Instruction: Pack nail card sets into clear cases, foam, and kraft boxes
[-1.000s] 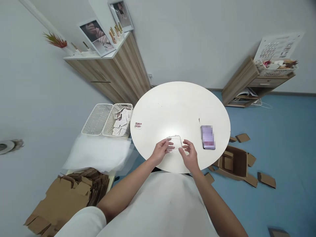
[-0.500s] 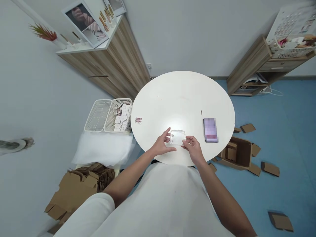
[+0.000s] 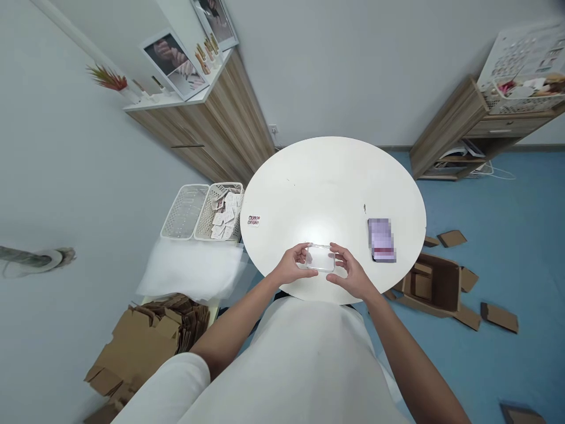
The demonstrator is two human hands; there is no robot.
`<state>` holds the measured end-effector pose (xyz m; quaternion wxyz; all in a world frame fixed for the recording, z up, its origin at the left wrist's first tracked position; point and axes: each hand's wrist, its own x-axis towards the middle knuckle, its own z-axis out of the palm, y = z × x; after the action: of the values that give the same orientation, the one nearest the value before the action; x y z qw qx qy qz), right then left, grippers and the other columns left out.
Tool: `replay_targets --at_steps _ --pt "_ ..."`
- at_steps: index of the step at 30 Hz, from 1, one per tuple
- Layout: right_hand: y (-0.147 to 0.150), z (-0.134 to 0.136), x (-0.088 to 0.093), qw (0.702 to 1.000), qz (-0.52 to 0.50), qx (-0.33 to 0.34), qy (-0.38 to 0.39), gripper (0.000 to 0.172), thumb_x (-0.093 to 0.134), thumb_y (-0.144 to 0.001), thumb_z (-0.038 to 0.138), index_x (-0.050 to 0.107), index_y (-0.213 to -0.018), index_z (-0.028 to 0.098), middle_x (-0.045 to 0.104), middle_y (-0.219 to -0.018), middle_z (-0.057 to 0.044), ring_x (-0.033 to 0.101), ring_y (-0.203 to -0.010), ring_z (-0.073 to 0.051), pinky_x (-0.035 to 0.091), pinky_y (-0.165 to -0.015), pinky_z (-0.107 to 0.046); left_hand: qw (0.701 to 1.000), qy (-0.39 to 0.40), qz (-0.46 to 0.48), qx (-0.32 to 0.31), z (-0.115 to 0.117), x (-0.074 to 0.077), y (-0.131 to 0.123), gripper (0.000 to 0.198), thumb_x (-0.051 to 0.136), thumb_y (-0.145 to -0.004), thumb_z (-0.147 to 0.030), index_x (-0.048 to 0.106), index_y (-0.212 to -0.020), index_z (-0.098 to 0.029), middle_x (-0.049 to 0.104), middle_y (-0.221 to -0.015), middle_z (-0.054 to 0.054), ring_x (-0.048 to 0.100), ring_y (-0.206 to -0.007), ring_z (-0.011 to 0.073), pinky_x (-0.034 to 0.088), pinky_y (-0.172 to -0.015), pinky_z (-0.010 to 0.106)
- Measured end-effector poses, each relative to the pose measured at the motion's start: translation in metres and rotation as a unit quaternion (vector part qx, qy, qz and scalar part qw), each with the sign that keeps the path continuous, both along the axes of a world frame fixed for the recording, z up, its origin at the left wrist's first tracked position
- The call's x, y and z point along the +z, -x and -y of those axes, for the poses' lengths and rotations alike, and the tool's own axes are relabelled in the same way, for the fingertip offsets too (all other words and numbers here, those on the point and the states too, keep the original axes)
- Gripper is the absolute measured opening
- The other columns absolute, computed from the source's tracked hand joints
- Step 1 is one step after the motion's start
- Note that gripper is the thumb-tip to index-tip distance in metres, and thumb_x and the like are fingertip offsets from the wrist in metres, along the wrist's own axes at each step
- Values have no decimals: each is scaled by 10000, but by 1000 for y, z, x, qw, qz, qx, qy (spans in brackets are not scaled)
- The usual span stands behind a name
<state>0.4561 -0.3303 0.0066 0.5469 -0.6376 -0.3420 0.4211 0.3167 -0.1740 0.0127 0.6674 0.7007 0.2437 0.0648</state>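
A small clear plastic case (image 3: 321, 259) is held level near the front edge of the white oval table. My left hand (image 3: 295, 265) grips its left end, thumb along the near side and fingers at the far corner. On the opposite end, my right hand (image 3: 351, 272) has its thumb and fingers curved around the right side. Part of each hand's fingers shows behind the clear walls. To the left lies a small set of dark red oval pieces (image 3: 253, 221) in two rows. A purple flat object (image 3: 382, 240), blurred by pixels, rests on the right.
Two white plastic baskets (image 3: 200, 209) stand left of the table (image 3: 331, 176), one with white cards, one with clear pieces. White sheets (image 3: 189, 268) and flattened cardboard (image 3: 141, 341) lie below them. An open carton (image 3: 436, 285) and cardboard pieces sit on the floor right.
My right hand has shifted from pinching the case's near corner to spanning its right end. The case has turned slightly flatter, and the whole view has shifted.
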Motion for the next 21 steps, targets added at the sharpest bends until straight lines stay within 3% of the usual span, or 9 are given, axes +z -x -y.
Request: replay_targets --at_steps 5,9,13,21 --pt "4 -2 -4 999 -26 -29 -24 503 685 -651 357 466 -1098 286 389 -1328 -64 518 -1062 -219 402 -936 -413 997 77 16 11 8 -1 0 846 789 -515 -252 397 -1264 -228 556 -928 44 547 -765 122 426 -754 307" --pt "6 1 -6 999 -27 -19 -29 512 688 -649 346 468 -1107 283 360 -1351 -65 470 -1134 -232 375 -975 -420 991 131 21 30 16 -3 1 850 784 -532 -239 377 -1278 -222 557 -952 60 558 -766 121 440 -743 309" --pt "8 0 -7 999 -26 9 -37 493 691 -650 315 482 -1095 281 283 -1396 -59 404 -1198 -238 372 -985 -407 987 156 27 37 20 -4 3 863 789 -526 -219 373 -1282 -221 554 -951 62 565 -757 123 448 -736 316" --pt "11 -11 -13 995 -51 -26 -77 457 717 -614 302 521 -1023 246 404 -1298 -99 505 -1087 -241 408 -947 -421 981 185 43 47 19 -2 4 808 794 -518 -210 432 -1241 -198 562 -924 59 559 -784 130 451 -739 301"
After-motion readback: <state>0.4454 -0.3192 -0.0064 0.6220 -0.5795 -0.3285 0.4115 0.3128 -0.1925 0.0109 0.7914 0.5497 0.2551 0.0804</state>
